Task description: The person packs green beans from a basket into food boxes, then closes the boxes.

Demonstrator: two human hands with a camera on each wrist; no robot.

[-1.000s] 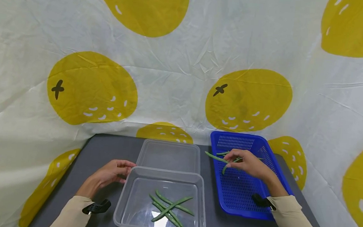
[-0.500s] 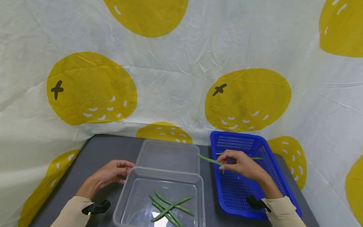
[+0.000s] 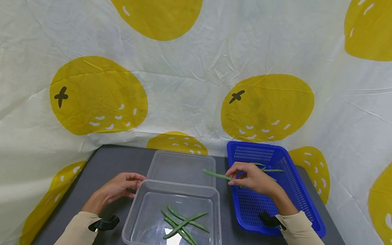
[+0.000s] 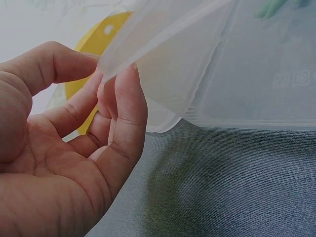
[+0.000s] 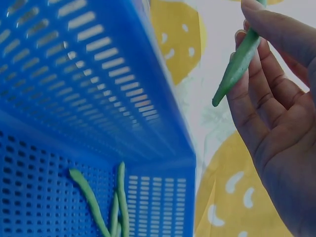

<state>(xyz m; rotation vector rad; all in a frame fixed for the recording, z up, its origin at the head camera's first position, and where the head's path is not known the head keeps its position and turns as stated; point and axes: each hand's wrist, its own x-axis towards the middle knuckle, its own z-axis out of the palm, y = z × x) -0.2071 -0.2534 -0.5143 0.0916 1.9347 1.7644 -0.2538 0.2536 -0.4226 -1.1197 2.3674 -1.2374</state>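
My right hand [image 3: 255, 178] pinches a green bean [image 3: 216, 174] between thumb and fingers, over the left rim of the blue basket [image 3: 302, 190]. The bean points left; in the right wrist view its other end [image 5: 232, 76] hangs beneath the fingers. Several green beans [image 3: 274, 170] lie in the basket's far part, partly hidden behind the hand. A clear plastic container [image 3: 146, 217] holds several crossed green beans [image 3: 185, 224]. At its far left corner my left hand [image 3: 117, 189] grips the rim, thumb and fingers meeting there in the left wrist view.
A clear lid [image 3: 184, 168] lies flat behind the container. The dark grey table [image 3: 118, 157] ends against a white cloth [image 3: 183, 102] printed with yellow shapes. A strip of table separates container and basket.
My right hand has moved left from the basket's middle to its left rim, carrying the green bean. The left hand and the container have stayed put.
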